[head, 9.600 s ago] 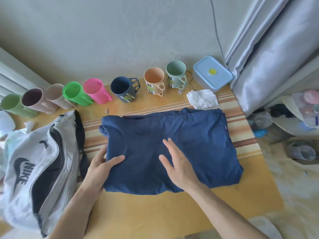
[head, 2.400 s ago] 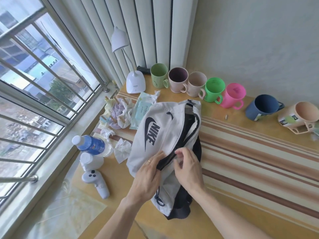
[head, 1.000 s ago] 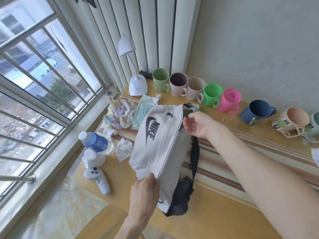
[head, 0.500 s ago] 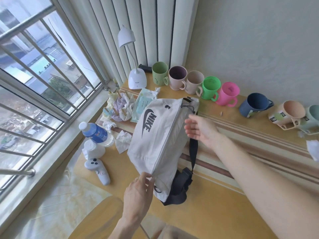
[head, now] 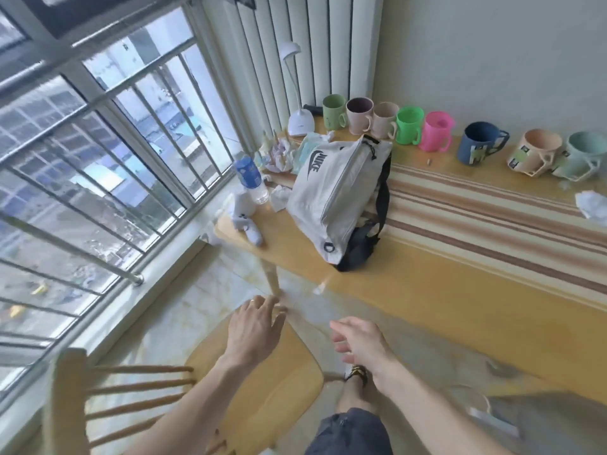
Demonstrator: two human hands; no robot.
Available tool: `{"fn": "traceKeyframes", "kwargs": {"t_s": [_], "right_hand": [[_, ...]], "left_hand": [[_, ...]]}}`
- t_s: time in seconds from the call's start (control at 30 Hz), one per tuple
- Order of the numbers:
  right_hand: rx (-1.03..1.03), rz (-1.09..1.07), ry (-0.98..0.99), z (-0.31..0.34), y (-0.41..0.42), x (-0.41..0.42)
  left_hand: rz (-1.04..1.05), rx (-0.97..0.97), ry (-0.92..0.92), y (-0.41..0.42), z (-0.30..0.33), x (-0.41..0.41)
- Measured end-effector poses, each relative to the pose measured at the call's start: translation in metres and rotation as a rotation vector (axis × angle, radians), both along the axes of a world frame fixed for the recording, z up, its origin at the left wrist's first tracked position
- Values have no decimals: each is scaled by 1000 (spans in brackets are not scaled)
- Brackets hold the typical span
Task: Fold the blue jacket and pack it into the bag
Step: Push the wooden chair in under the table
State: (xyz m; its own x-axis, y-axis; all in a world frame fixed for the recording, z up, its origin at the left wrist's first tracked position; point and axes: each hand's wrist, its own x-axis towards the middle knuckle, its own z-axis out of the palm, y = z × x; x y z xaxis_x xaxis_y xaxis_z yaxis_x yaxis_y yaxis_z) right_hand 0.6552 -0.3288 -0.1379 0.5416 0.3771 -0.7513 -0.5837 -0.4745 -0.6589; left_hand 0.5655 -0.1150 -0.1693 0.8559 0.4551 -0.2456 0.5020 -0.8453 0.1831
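Below the table edge, hands first:
Left hand point(head: 254, 326): fingers spread and loose, holding nothing, hanging over the chair point(head: 262, 382) seat.
Right hand point(head: 359, 343): open, fingers slightly curled, holding nothing, beside the left hand and apart from it.
Both hands: off the table point(head: 460, 290), well apart from the bag.
Bag point(head: 335, 195): white with a dark logo and black strap, zipped shut, lying bulged on the table near its left end, its bottom corner close to the front edge.
Jacket: not visible anywhere; whether it is inside the bag cannot be told.
Left of bag: a blue-capped bottle point(head: 249, 178), a white controller point(head: 246, 223), crumpled tissues point(head: 279, 197).
Back of table: a row of mugs point(head: 409, 124) along the wall, and a white lamp point(head: 300, 123) at the corner.
Right edge: another crumpled tissue point(head: 593, 203).
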Motion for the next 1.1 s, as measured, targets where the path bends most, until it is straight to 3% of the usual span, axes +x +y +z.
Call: {"fn": "traceKeyframes", "kwargs": {"t_s": [0.33, 0.6, 0.73, 0.9, 1.1], "right_hand": [[16, 53, 90, 17, -7, -225], [9, 128, 85, 7, 56, -331], [-7, 307, 43, 28, 98, -369], [-155, 365, -219, 12, 176, -415], [-526, 416, -441, -34, 287, -453]], "left_hand": [[28, 205, 124, 15, 80, -213], [101, 289, 179, 79, 115, -306], [93, 266, 183, 118, 111, -333], [-85, 271, 191, 189, 76, -353], [-454, 227, 217, 272, 13, -343]]}}
